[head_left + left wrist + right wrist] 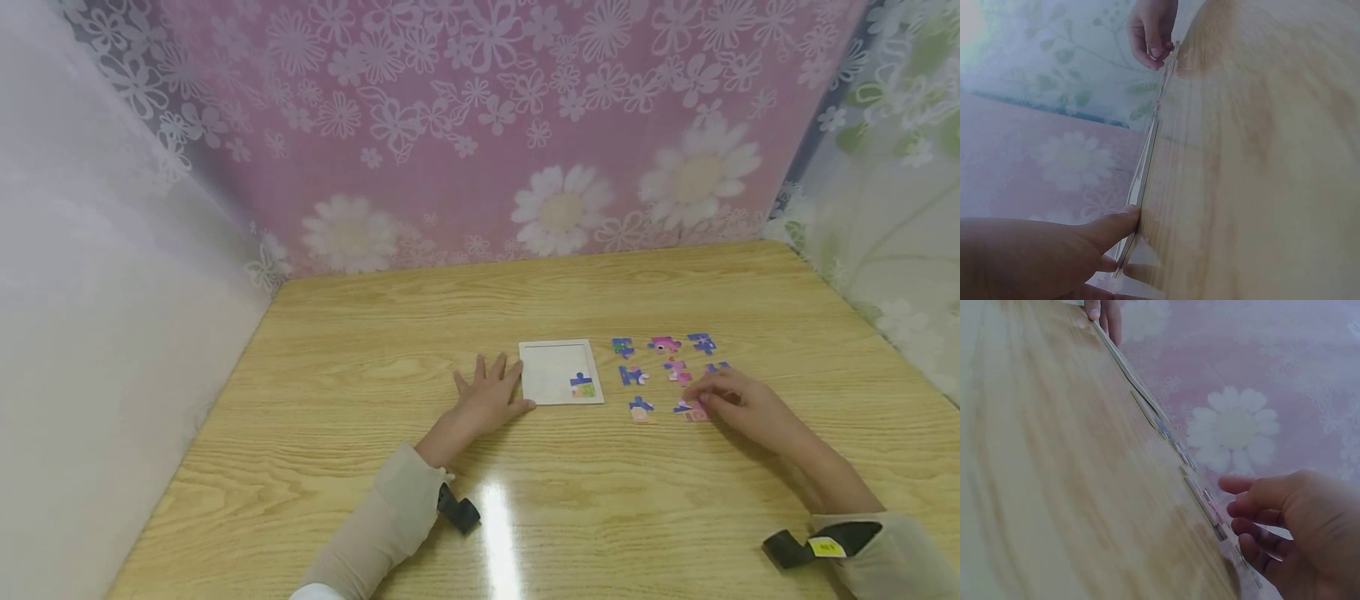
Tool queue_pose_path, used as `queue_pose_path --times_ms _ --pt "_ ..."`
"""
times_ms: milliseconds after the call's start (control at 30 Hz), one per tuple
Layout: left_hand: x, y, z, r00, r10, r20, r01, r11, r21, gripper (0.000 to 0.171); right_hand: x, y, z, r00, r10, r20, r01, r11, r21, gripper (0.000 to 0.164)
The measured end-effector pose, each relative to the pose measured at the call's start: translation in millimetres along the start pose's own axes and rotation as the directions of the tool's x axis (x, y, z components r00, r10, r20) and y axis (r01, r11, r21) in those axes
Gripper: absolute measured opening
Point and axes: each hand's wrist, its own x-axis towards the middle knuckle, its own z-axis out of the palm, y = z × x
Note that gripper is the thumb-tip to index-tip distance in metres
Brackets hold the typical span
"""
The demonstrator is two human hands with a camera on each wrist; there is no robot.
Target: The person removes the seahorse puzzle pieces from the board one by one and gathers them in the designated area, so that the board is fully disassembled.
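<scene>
My left hand [487,400] lies with fingers spread at the left edge of a square white puzzle tray [555,402], the thumb at its near left corner. In the left wrist view the thumb [1116,226] rests on the tray's rim. One blue jigsaw piece [583,388] sits in the tray's near right corner. My right hand [753,412], fingers loosely bent, is over a pink jigsaw piece [692,411] and partly covers it. In the right wrist view the fingertips of the right hand [1300,528] are close by the pieces, with nothing gripped.
Several loose jigsaw pieces lie in rows right of the tray, among them a pink piece with an eye [663,344], a blue piece [702,342] and a beige-and-blue piece [641,411]. The wooden table [360,350] meets a flowered pink curtain [450,167] at the back.
</scene>
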Motion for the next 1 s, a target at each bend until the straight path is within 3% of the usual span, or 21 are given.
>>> queue_pose_path --times_ms 433,833,1000 --pt "-1.5 0.7 -1.5 1.000 0.003 0.007 -0.003 1.000 0.010 0.071 26.1 -26.4 -4.3 0.996 -0.084 0.005 0.084 0.996 0.038 0.019" --pt "1.0 -0.4 2.1 1.000 -0.007 -0.007 0.007 1.000 0.015 0.071 76.6 -52.2 25.6 0.985 -0.134 0.108 0.123 0.987 0.104 0.014" --pt "0.8 -0.5 1.0 1.000 -0.011 -0.007 0.011 1.000 0.011 0.071 89.1 -59.8 40.5 0.979 -0.098 0.177 0.078 0.990 0.120 0.015"
